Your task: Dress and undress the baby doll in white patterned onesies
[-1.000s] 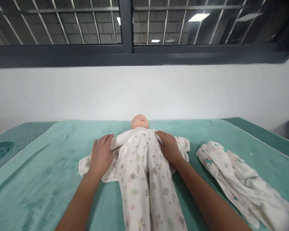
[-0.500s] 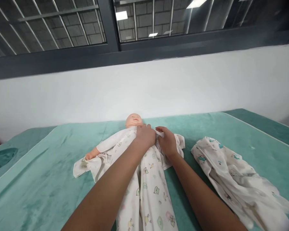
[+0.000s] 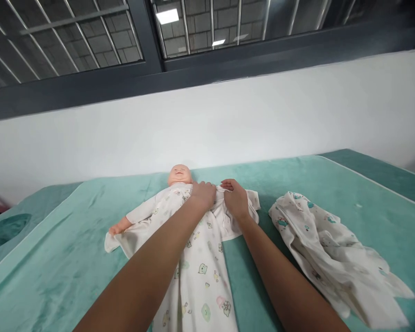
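A baby doll [image 3: 180, 174] lies on its back on a teal mat [image 3: 55, 258], dressed in a white printed romper [image 3: 200, 272]. Both my hands meet at the doll's chest, on its right shoulder side. My left hand [image 3: 203, 194] is closed on the romper's front edge. Just to the right of it, my right hand [image 3: 235, 198] pinches the same cloth near the collar. The doll's bare hand [image 3: 115, 228] sticks out of a sleeve on the left.
A second white printed garment [image 3: 332, 253] lies crumpled on the mat to the right. A white wall and a barred dark-framed window [image 3: 152, 60] rise behind the mat. A darker teal surface [image 3: 3, 226] lies at the left edge.
My left hand has crossed from the left flap to the doll's chest and closed on the cloth beside my right hand. The doll's left-side arm is uncovered. The view has swung right.
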Demonstrator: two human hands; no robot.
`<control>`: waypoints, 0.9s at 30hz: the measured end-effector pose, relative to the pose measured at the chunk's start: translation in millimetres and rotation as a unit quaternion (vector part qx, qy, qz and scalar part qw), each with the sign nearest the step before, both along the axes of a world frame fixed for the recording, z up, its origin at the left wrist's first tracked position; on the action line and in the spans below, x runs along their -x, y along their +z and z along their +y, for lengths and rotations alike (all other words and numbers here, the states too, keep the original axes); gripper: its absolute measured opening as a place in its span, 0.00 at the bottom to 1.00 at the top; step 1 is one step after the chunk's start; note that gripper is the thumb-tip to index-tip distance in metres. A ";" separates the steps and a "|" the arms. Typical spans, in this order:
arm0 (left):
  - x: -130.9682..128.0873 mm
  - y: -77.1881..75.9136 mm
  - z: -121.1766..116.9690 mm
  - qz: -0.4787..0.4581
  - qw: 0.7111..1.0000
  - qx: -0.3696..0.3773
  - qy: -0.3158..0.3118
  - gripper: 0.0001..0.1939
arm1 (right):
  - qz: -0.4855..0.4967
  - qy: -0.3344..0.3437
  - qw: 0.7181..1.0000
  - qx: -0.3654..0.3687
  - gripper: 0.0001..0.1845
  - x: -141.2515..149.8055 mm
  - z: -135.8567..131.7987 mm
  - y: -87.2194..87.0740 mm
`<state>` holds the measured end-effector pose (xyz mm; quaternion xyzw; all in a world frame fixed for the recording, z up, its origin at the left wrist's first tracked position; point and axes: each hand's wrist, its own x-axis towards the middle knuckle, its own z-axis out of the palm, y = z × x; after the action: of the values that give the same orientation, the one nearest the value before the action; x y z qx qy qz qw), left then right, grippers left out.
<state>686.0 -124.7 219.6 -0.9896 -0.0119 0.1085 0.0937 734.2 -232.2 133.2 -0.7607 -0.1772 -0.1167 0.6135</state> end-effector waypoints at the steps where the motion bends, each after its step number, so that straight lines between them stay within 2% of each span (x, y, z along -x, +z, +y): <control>1: -3.3 -2.7 -0.6 0.000 1.000 -0.002 -0.004 0.21 | 0.006 0.001 1.000 -0.006 0.22 -0.1 -0.5 1.5; 3: -5.7 -2.9 1.3 -0.003 1.000 -0.005 -0.014 0.20 | 0.020 0.001 1.000 -0.019 0.21 0.3 -2.2 5.7; 5: -2.0 4.0 6.1 -0.013 1.000 -0.010 -0.025 0.18 | 0.035 -0.007 0.999 -0.037 0.20 0.6 -4.4 10.6; 8: 11.8 23.7 15.6 -0.049 0.998 -0.024 -0.036 0.15 | 0.066 -0.030 0.995 -0.073 0.19 -1.2 -8.0 15.3; 11: 26.4 44.6 26.9 -0.088 0.995 -0.041 -0.036 0.17 | 0.102 -0.046 0.986 -0.125 0.19 -7.0 -10.5 14.5; 14: 35.7 56.7 37.9 -0.107 0.992 -0.054 -0.030 0.16 | 0.142 -0.049 0.972 -0.180 0.20 -13.6 -11.4 10.5; 18: 42.4 58.8 45.7 -0.111 0.992 -0.058 -0.025 0.14 | 0.177 -0.047 0.955 -0.232 0.20 -17.5 -12.2 7.4; 23: 47.1 56.4 42.7 -0.113 0.992 -0.048 -0.022 0.13 | 0.194 -0.051 0.941 -0.272 0.18 -17.7 -13.5 7.2; 27: 45.0 50.4 35.0 -0.115 0.993 -0.029 -0.030 0.11 | 0.200 -0.006 0.935 -0.292 0.15 -16.6 -11.4 8.5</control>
<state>641.0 -89.7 270.0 -0.9923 0.0045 -0.0089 0.1236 750.8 -243.6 141.7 -0.5571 -0.0041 -0.0122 0.8303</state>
